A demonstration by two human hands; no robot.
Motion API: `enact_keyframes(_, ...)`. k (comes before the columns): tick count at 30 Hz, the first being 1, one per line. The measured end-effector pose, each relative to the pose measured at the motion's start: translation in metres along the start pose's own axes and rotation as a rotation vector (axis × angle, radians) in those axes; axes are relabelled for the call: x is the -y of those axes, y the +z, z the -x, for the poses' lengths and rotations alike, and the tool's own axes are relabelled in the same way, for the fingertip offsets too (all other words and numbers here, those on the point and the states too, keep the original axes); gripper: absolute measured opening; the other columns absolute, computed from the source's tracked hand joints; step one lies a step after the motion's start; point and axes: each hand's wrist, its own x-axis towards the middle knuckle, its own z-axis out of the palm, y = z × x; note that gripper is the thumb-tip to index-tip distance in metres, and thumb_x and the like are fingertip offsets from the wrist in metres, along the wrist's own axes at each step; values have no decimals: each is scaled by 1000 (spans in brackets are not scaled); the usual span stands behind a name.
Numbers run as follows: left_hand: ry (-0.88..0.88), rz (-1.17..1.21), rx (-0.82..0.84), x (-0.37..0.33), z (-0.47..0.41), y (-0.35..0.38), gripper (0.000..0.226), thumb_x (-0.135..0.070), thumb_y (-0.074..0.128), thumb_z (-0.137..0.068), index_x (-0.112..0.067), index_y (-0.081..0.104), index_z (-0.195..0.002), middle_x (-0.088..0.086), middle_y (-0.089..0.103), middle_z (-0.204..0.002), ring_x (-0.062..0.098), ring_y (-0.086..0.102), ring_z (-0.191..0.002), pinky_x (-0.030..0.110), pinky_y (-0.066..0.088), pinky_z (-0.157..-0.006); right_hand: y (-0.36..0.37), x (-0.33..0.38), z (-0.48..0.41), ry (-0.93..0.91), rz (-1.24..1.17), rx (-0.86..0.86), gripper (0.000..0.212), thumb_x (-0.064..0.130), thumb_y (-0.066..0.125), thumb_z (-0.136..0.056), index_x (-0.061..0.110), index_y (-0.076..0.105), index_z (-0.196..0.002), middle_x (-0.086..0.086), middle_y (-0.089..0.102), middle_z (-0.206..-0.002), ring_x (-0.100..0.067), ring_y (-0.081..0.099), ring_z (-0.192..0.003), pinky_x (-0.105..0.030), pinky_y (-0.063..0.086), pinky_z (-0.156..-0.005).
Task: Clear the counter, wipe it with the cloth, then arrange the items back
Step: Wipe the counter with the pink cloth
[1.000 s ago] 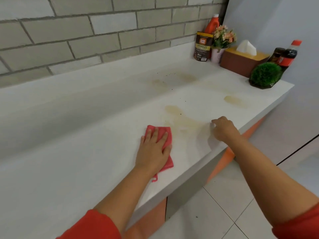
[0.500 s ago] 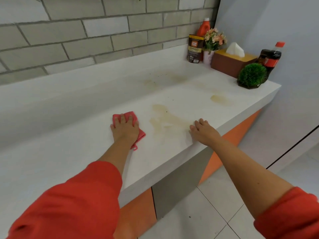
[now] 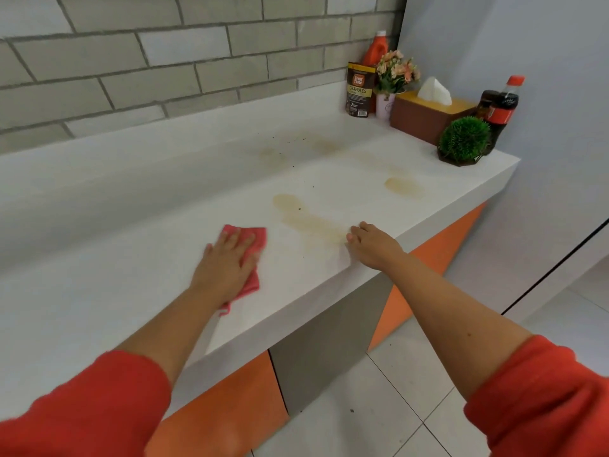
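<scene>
Pressing pink cloth [image 3: 256, 236] under spread left grip [image 3: 227, 262], right grip [image 3: 373, 246] resting loose on stained counter [image 3: 131, 291], brick wall [image 3: 197, 44]

Cloth [image 3: 256, 235] on counter [image 3: 99, 308] left of, perhaps touching, stains [image 3: 309, 225].

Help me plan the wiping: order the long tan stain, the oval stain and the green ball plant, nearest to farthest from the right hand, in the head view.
1. Long tan stain, just left of the right hand.
2. Oval stain, beyond, toward the right.
3. Green ball plant, far right end.
</scene>
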Motion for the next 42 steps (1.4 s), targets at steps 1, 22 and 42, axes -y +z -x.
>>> enact_keyframes(1, -80, -11, -20, 4, -12, 0, 53, -40, 21, -100, -23, 18, -150, 3, 12, -158, 22, 4, -146, 50, 11, -116, -1, -1, 0, -3, -8, 4, 41, 20, 18, -103, 2, 39, -133, -16, 36, -138, -29, 33, -130, -35, 31, -104)
enact_keyframes(22, -59, -6, 2, -79, -8, 12, 56, -45, 14, -99, -21, 12, -150, 4, 5, -159, 24, -2, -146, 45, 4, -118, -19, -3, 12, -46, 44, 96, 45, 15, 13, -104, 4, 27, -145, -12, 22, -153, -24, 18, -142, -33, 21, -112)
enact_keyframes(42, -56, 25, 10, -143, -17, 24, 63, -52, 16, -97, -19, 10, -151, 7, 3, -159, 29, -4, -146, 46, 1, -118, -18, -11, 8, -62, -127, 114, 48, 25, 16, -104, 8, 15, -150, -9, 10, -158, -21, 9, -147, -33, 12, -116)
